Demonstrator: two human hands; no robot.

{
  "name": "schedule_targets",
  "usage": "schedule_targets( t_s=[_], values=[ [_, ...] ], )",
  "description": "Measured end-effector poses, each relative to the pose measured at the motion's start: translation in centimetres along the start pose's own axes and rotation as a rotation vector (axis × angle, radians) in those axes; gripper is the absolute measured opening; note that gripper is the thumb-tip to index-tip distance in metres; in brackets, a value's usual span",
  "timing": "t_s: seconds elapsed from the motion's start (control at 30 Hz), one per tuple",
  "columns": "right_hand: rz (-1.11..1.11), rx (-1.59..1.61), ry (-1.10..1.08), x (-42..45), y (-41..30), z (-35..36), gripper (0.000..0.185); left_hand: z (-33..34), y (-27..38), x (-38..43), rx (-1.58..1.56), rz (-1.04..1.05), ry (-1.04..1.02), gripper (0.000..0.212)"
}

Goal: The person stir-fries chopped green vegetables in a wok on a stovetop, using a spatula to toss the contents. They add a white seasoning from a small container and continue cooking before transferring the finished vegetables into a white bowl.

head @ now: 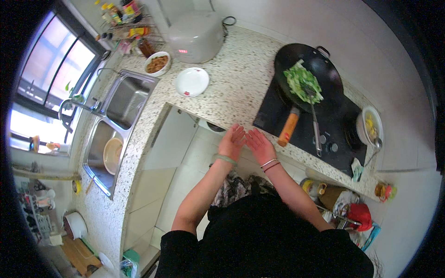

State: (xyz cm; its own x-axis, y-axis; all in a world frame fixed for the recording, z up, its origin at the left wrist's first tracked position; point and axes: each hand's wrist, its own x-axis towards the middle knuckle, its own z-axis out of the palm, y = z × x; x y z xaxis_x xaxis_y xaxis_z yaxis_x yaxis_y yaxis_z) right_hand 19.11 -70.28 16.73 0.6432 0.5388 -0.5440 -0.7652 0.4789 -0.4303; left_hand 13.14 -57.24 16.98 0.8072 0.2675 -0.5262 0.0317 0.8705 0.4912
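Note:
My left hand (231, 141) and my right hand (260, 145) are held side by side, palms up and bare, by the counter's front edge. Neither holds anything. A jade-like bangle (226, 159) circles the left wrist. Closest to my right hand is the wooden handle (289, 128) of a black wok (330, 71), which sits on a black cooktop (269, 113). Chopped green vegetables (301, 81) lie in the wok. A metal spatula (315, 127) rests with its blade among them, its handle reaching over the cooktop's front.
A white plate (192, 82), a bowl of brown food (157, 64) and a rice cooker (196, 36) stand on the speckled counter (240, 76). The double sink (123, 100) is at left, holding a tan basin (113, 156). Right of the wok is a bowl with yellow food (370, 127) and a ladle (377, 143).

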Motion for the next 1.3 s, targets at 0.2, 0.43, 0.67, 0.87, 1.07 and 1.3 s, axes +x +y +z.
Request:
schedule_targets(
  t_s=[0.2,0.43,0.67,0.87,1.07,1.3],
  values=[
    [0.011,-0.082,-0.008,8.6,4.8,10.4,0.047,-5.6,11.8,3.3,-0.044,0.128,0.024,0.048],
    [-0.005,-0.217,0.218,21.3,6.4,16.2,0.044,-9.9,23.9,13.4,0.102,0.238,0.412,0.041],
    [-0.018,-0.219,0.312,27.0,7.6,17.0,0.017,-14.1,27.5,20.4,0.082,0.091,0.397,0.043],
    [-0.168,-0.502,0.42,28.1,7.2,15.3,0.022,-13.1,26.6,21.6,0.226,0.047,0.376,0.033],
    [-0.272,-0.751,0.467,22.8,2.8,18.7,0.028,-10.0,26.1,18.0,0.268,-0.045,0.19,0.039],
    [-0.596,-0.882,0.454,13.1,-6.3,19.7,0.025,0.7,25.6,11.2,0.437,-0.089,-0.227,0.047]
  ],
)
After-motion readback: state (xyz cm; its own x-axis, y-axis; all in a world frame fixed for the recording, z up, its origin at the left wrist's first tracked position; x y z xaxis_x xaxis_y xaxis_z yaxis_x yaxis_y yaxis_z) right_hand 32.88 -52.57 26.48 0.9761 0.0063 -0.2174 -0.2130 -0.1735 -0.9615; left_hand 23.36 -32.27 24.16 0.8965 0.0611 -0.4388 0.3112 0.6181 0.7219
